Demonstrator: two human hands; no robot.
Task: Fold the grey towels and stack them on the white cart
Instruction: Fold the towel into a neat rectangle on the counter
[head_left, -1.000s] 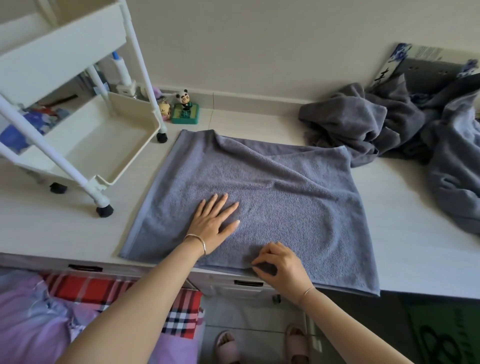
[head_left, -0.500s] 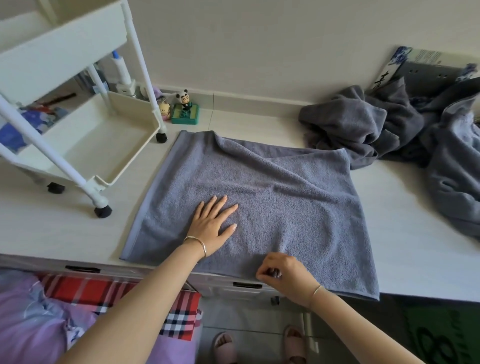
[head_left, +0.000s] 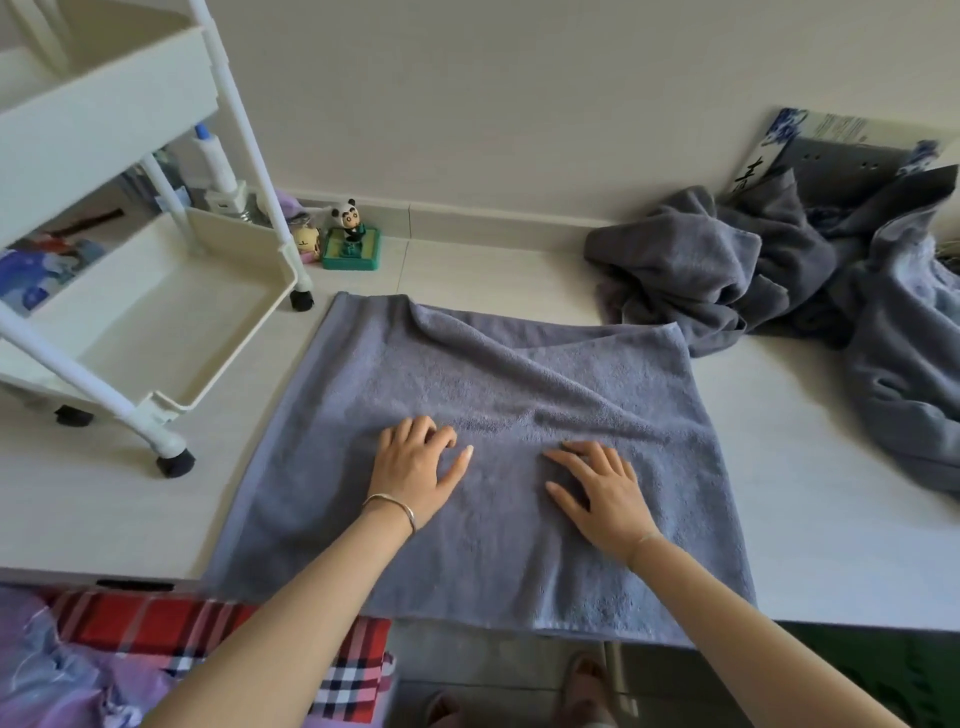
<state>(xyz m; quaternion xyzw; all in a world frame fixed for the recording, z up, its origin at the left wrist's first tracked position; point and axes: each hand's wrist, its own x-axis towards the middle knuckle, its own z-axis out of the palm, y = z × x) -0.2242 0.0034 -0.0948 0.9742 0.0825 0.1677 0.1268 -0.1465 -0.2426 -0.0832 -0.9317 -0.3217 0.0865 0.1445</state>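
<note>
While both hands, left hand (head_left: 415, 470) and right hand (head_left: 602, 488), rest flat and empty on a grey towel (head_left: 498, 415) spread across the desk (head_left: 810, 467), more towels (head_left: 779, 270) lie crumpled (none yet on the white cart (head_left: 156, 322)).

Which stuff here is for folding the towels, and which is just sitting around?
For the job: flat grey towel, crumpled towel pile, white cart, left hand, right hand.
Just lying about: panda figure, checked cloth.
</note>
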